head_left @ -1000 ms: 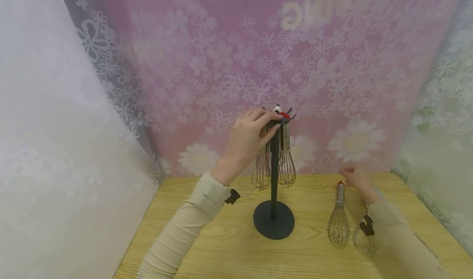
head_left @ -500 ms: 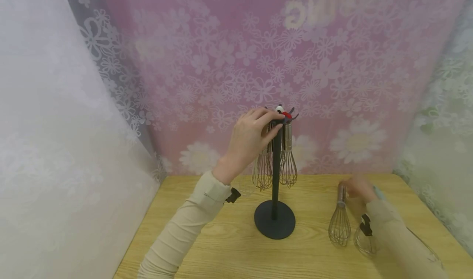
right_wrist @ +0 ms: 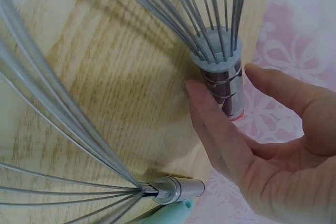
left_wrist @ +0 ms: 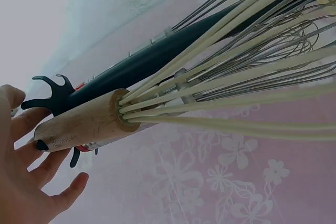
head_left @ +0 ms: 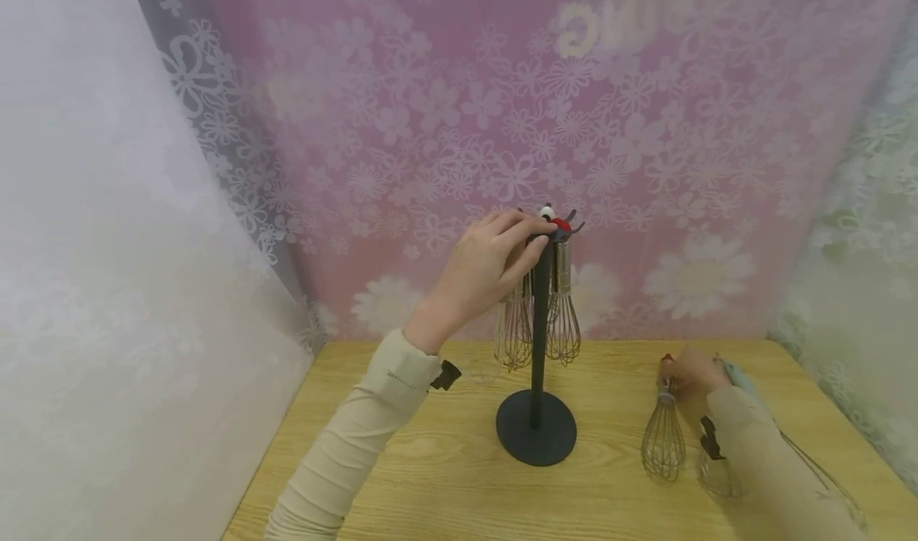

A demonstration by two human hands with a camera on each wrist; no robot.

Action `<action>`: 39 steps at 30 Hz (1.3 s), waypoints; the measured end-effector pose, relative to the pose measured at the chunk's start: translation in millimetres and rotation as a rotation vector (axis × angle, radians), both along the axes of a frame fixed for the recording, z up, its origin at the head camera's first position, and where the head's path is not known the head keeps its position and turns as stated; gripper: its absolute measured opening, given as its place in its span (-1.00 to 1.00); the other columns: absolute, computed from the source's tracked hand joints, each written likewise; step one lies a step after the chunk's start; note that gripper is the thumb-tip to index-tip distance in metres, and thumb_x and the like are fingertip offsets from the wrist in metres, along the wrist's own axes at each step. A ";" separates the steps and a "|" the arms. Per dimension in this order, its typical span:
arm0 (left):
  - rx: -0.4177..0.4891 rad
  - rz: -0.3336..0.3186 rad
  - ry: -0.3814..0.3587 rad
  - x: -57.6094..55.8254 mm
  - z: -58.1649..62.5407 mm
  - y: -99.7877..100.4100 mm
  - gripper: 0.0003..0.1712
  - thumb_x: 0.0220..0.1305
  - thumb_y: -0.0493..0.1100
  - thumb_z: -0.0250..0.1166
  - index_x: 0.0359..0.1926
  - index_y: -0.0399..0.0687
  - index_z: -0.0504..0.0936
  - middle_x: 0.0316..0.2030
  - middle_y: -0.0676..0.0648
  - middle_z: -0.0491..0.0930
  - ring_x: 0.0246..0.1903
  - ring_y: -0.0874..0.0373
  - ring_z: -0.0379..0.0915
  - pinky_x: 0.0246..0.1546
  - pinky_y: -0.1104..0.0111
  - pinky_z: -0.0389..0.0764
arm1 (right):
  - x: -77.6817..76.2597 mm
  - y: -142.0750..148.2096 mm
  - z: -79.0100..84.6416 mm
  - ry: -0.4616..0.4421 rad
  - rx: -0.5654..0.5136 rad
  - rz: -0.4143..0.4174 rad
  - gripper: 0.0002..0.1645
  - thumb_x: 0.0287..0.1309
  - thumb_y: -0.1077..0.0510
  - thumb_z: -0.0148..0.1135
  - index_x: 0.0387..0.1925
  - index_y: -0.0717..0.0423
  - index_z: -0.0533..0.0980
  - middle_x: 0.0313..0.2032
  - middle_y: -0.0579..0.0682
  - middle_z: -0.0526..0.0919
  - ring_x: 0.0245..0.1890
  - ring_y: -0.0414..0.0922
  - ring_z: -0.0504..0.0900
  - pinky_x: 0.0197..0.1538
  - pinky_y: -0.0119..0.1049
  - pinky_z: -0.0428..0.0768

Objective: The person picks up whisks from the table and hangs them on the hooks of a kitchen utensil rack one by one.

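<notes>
My left hand (head_left: 488, 262) grips the top of a black whisk stand (head_left: 539, 334), thumb and forefinger about its hooked head. Steel whisks (head_left: 562, 318) hang from the hooks. In the left wrist view, a whisk with a wooden handle (left_wrist: 86, 121) and pale wires hangs nearest, with fingers behind its handle end. My right hand (head_left: 699, 372) holds the handle of a steel whisk (head_left: 663, 445) with a red end. In the right wrist view, thumb and fingers (right_wrist: 220, 129) lie on opposite sides of that metal handle (right_wrist: 226, 85).
Right of the held whisk lies another steel whisk (right_wrist: 181, 188), partly under my right forearm. Beside it is a whisk with a mint-green handle (head_left: 746, 382). The wooden table (head_left: 430, 477) ends at flowered curtains (head_left: 445, 127) behind and at both sides.
My right hand has come down from above the whisk's red end and taken hold of its handle. My left hand stays at the stand's top, and the view has shifted slightly.
</notes>
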State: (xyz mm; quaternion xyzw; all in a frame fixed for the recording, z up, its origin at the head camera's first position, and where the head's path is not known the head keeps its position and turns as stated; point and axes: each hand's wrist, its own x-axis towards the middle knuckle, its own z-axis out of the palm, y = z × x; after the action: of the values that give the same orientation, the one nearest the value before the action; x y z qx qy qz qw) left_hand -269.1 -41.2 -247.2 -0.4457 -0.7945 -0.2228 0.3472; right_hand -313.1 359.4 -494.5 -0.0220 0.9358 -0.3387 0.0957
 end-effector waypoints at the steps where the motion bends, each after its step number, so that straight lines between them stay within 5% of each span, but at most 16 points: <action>1: -0.002 -0.003 -0.001 0.4 0.5 0.0 -0.69 0.57 -0.07 0.09 0.12 0.01 0.69 -0.09 0.00 0.64 -0.27 0.16 0.40 -0.09 0.29 0.46 | 0.1 -0.2 -0.7 -0.020 -0.013 -0.003 -0.71 0.24 0.25 0.12 -0.57 0.32 0.51 -0.53 0.08 0.57 -0.49 -0.06 0.52 -0.37 -0.19 0.56; 16: -0.033 -0.033 -0.042 1.0 3.2 -0.1 -0.66 0.60 -0.11 0.01 0.17 -0.04 0.63 -0.06 -0.01 0.63 -0.14 0.13 0.47 0.01 0.25 0.48 | -3.2 3.4 -3.9 -0.086 0.054 -0.013 -0.73 0.20 0.20 0.23 -0.50 0.36 0.57 -0.44 0.20 0.66 -0.43 0.01 0.63 -0.26 -0.07 0.61; 27: -0.033 -0.031 -0.059 0.0 1.9 -1.4 -0.66 0.61 -0.10 -0.01 0.18 -0.03 0.62 -0.02 -0.01 0.63 -0.05 0.12 0.51 0.17 0.23 0.47 | -3.7 0.7 3.7 -0.110 -0.135 -0.049 -0.67 0.23 0.26 0.16 -0.28 0.60 0.51 -0.19 0.50 0.59 -0.20 0.30 0.70 -0.14 0.02 0.71; 34: -0.036 -0.022 -0.069 -1.3 0.7 -2.4 -0.65 0.62 -0.09 -0.03 0.19 -0.01 0.61 0.01 -0.01 0.63 0.02 0.10 0.51 0.24 0.21 0.44 | -7.5 -3.0 6.6 -0.124 -0.310 -0.125 -0.52 0.29 0.28 0.09 -0.02 0.72 0.28 -0.17 0.41 0.52 -0.27 -0.02 0.68 -0.10 -0.05 0.71; 39: -0.029 -0.029 -0.064 -2.5 -0.5 -3.2 -0.65 0.62 -0.10 -0.02 0.19 -0.03 0.60 0.02 -0.02 0.62 0.02 0.09 0.51 0.26 0.22 0.43 | -7.2 -4.8 11.0 -0.033 -0.278 -0.160 -0.51 0.26 0.26 0.12 -0.02 0.68 0.28 -0.24 0.32 0.54 -0.36 -0.07 0.64 -0.20 -0.12 0.72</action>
State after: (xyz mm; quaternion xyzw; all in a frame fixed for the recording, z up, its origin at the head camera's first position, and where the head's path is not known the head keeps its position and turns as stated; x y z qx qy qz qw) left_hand -271.6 -44.4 -247.7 -0.4546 -0.8018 -0.2305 0.3119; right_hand -320.4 354.6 -483.6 0.0451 0.8768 -0.4719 0.0801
